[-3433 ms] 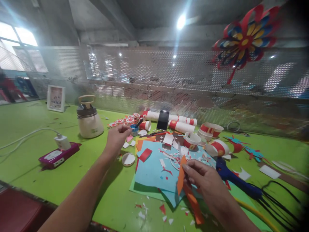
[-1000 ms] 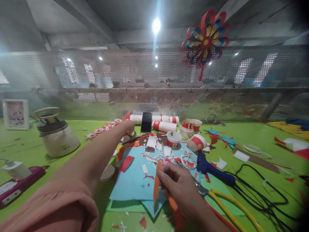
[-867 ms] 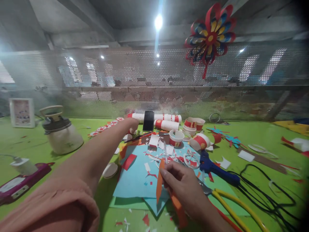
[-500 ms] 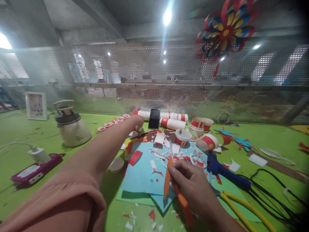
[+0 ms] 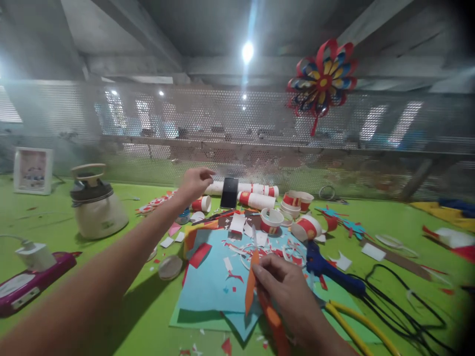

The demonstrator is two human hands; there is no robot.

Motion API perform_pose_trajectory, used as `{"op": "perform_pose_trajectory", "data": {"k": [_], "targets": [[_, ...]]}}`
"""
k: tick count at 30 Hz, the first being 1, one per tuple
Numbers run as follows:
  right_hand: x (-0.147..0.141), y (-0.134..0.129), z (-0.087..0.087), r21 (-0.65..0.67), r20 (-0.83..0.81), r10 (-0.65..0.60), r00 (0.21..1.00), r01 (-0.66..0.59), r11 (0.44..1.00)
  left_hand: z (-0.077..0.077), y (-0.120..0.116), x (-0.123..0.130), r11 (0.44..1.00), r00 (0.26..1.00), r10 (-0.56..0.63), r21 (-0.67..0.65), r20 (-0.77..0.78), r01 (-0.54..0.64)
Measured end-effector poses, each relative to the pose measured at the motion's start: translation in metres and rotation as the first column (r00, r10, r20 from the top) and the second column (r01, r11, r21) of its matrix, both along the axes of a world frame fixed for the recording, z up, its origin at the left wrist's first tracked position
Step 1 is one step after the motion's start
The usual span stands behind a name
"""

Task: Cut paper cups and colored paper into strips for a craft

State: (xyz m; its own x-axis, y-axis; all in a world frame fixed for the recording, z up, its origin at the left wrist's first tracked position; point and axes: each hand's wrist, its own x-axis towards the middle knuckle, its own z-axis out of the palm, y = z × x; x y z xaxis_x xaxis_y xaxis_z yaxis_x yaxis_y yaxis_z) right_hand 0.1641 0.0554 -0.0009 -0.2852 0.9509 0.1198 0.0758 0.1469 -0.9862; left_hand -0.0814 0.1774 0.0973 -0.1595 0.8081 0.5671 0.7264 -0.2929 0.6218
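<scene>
My left hand (image 5: pixel 198 181) reaches far across the table, raised near the left end of a long row of nested paper cups (image 5: pixel 258 190). Its fingers are partly bent and a little apart, with nothing visible in them. Below it lies a red-and-white paper cup (image 5: pixel 201 203), beside a small blue-labelled jar (image 5: pixel 183 216). My right hand (image 5: pixel 284 282) is closed round orange-handled scissors (image 5: pixel 251 287), seen nearly edge-on, narrow blade pointing away from me. They are held over light blue paper sheets (image 5: pixel 204 291) strewn with red and white scraps.
A blue glue gun (image 5: pixel 334 272) and yellow-handled tool (image 5: pixel 356 326) lie right, by black cables (image 5: pixel 404 306). A phone (image 5: pixel 229 193) leans at the back. Left are a jug (image 5: pixel 100 212) and purple power strip (image 5: pixel 55 277). A paper flower (image 5: pixel 322 82) hangs above.
My left hand has lifted from beside the cup row, uncovering the red-and-white cup and the small jar. My right hand keeps the scissors in much the same place. The view has shifted slightly.
</scene>
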Motion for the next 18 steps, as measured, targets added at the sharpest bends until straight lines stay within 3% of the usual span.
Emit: {"op": "perform_pose_trajectory", "data": {"k": [6,7,10,13,18], "targets": [[-0.001,-0.002,0.003,0.047,-0.058,-0.062,0.996,0.065,0.997,-0.036,-0.077,0.051,0.953,0.931,-0.251,-0.103,0.265,0.286],[-0.001,-0.003,0.004,0.058,-0.071,-0.071,0.995,0.075,0.995,-0.044,-0.088,0.06,0.927,0.906,-0.287,-0.147,0.311,0.344],[0.0,-0.003,0.005,0.098,-0.103,-0.081,0.991,0.091,0.991,-0.062,-0.115,0.083,0.762,0.742,-0.279,-0.33,0.609,0.557],[0.001,-0.001,0.005,0.132,-0.117,-0.079,0.99,0.095,0.987,-0.071,-0.13,0.094,0.681,0.673,-0.272,-0.357,0.688,0.639],[0.0,0.0,0.004,0.162,-0.121,-0.058,0.991,0.077,0.984,-0.074,-0.134,0.098,0.681,0.651,-0.283,-0.331,0.705,0.653]]}}
